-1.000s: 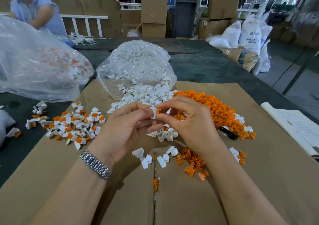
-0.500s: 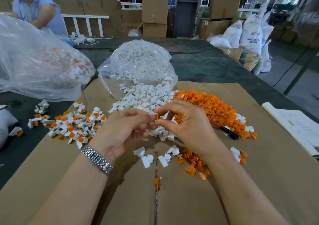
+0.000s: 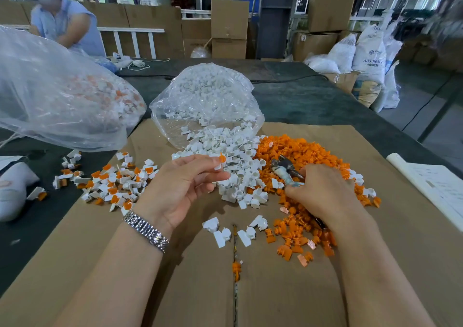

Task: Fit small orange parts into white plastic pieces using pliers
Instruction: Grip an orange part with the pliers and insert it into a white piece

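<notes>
Now we hold our left hand [image 3: 185, 189] palm-up over the brown corrugated cardboard sheet [image 3: 288, 296], thumb and fingertips pinching a small white plastic piece [image 3: 220, 164] with an orange part [image 3: 222, 158] seated at its top. A ribbed metal watch band [image 3: 146, 230] glints on that wrist. Our right hand [image 3: 323, 191] lies knuckles-up on the near edge of the orange heap, its fingers curled round the pliers [image 3: 285, 170]; the dull, worn metal head pokes out to the left, blurred, so we cannot tell how the tips stand. A dark handle end shows beneath the wrist.

Just beyond our hands, a pile of white pieces [image 3: 225, 148], boxy with round sockets and thin tabs, spills from the mouth of a crinkled clear plastic bag [image 3: 205, 96]. Touching it on the right is the mound of orange parts [image 3: 300, 151], small, glossy and blocky. A few loose white and orange bits lie nearer us, beside the seam in the cardboard.

To the left sits a scatter of assembled pieces [image 3: 117, 181], white with orange showing, and behind it a bigger filmy bag [image 3: 57, 96] holding more of the same, resting on the dark green table surface [image 3: 325, 101]. At the far right edge lies a rolled white paper sheet [image 3: 436, 189]. Far left, another person in a pale blue sleeveless top [image 3: 65, 28] stands at the table.
</notes>
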Demonstrator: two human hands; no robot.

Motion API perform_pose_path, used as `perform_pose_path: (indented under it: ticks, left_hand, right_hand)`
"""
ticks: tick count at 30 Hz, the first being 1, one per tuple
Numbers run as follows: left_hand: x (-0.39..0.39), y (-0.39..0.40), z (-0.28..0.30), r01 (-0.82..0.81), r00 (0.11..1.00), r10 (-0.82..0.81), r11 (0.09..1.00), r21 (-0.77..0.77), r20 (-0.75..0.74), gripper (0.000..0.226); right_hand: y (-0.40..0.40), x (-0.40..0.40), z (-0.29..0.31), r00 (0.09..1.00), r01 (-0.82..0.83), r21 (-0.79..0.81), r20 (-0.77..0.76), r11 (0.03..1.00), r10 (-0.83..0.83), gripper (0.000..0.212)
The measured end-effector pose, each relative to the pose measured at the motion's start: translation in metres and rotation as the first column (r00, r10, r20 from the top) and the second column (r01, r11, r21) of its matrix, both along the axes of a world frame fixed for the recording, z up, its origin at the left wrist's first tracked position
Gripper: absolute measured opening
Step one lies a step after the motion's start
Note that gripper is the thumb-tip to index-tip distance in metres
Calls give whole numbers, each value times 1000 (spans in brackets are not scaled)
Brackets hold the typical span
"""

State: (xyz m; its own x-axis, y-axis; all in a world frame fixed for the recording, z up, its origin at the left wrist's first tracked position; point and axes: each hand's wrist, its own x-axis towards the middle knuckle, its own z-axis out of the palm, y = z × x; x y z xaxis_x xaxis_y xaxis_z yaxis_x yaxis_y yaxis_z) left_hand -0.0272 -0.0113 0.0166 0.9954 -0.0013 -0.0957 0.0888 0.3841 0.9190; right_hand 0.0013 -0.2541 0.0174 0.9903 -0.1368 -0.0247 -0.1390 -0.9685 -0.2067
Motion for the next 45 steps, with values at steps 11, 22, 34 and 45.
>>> perform_pose_path:
  ticks: [11, 22, 34, 45]
  left_hand:
    - [2, -4, 1, -41, 999, 42, 995, -93, 4, 5]
    - [1, -4, 2, -92, 994, 97, 992, -91, 54, 3]
    - [1, -7, 2, -174, 985, 174, 984, -31, -9, 4]
    - [1, -4, 1, -179, 984, 178, 984, -14, -25, 7]
  right_hand:
    - [10, -19, 51, 961, -52, 825, -111, 563, 252, 19]
    - [62, -41, 52, 862, -191, 779, -158, 597, 482, 24]
    - [72, -47, 41, 896, -317, 607, -60, 729, 439, 40]
    - [81, -46, 24, 930, -354, 458, 82, 815, 358, 45]
